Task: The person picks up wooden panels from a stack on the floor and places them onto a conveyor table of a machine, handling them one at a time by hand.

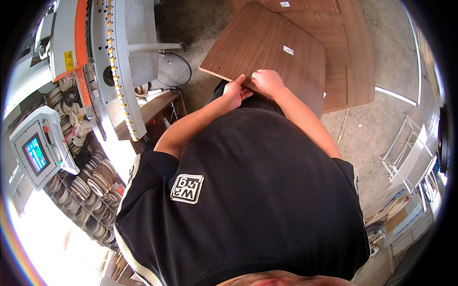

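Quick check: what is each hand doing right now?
Left hand: gripping the near edge of the wood panel.
Right hand: closed on the same edge.

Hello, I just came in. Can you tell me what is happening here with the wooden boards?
A person in a black shirt holds a dark wood-veneer panel by its near edge. The left hand grips the edge and the right hand rests on top beside it. The panel lies above a stack of similar panels on the concrete floor. An edge-banding machine with a control screen stands at the left.
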Tool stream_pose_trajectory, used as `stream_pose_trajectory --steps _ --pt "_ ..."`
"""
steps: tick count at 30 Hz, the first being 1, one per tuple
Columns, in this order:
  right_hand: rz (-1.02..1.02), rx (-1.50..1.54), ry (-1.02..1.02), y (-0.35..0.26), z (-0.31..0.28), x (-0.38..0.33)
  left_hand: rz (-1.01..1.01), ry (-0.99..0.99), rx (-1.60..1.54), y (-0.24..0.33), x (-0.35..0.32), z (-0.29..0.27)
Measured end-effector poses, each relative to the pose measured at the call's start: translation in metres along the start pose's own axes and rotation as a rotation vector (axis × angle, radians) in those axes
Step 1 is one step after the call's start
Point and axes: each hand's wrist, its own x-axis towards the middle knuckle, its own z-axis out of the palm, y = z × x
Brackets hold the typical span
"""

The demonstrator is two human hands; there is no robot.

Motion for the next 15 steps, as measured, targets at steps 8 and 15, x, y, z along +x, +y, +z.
stream_pose_trajectory --steps 8,15 --pt "0.125 -0.023 -0.015 0.011 0.011 0.003 -0.004 0.019 0.02 -0.004 -0.003 0.002" --pt "0.157 0.107 -0.068 0.004 -0.004 -0.003 -0.01 0.006 0.01 -0.005 -0.001 -0.001"
